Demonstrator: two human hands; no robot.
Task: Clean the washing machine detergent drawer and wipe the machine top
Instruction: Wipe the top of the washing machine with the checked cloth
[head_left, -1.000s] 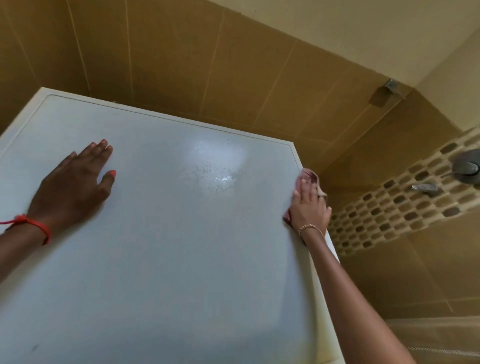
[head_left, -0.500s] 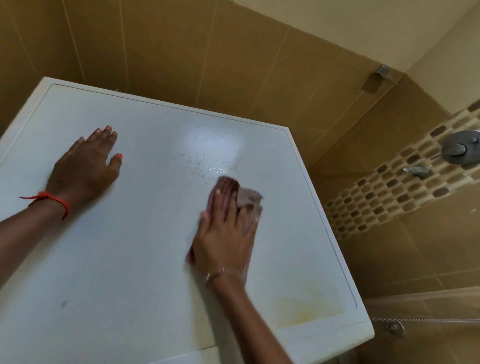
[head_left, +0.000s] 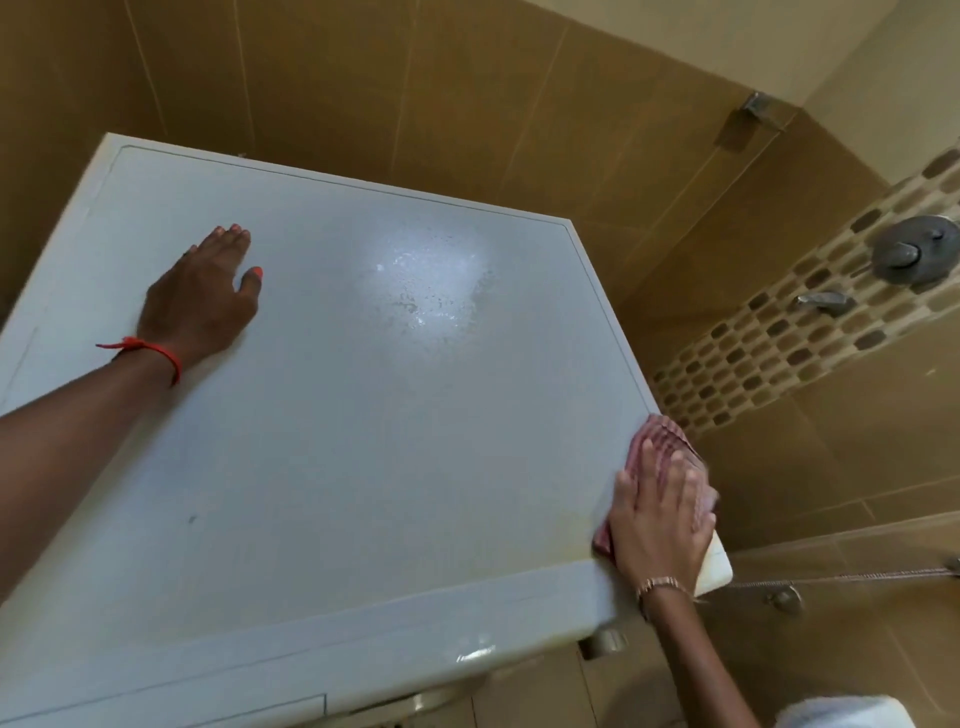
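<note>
Two hands are laid on the machine top (head_left: 337, 441), which takes up most of the view. Nearest, at about 4 o'clock, the right hand (head_left: 660, 514) is pressed flat, fingers spread, onto a pink cloth (head_left: 662, 434) at the right front corner; the cloth is pinned under the palm rather than gripped in a fist, probably so that a wide patch is dragged along the raised edge. Part of the cloth overhangs the side. Faint yellowish staining is seen just left of that hand, likely the reason for working there. Further off, at 10 o'clock, the left hand (head_left: 200, 301) is rested open and empty, palm down, seemingly as a brace. Beyond it, near 12 o'clock, a wet sheen with droplets (head_left: 426, 280) is left on the surface. The detergent drawer cannot be identified with certainty. Shower fittings (head_left: 914, 249) are mounted on the tiled wall at 2 o'clock.
</note>
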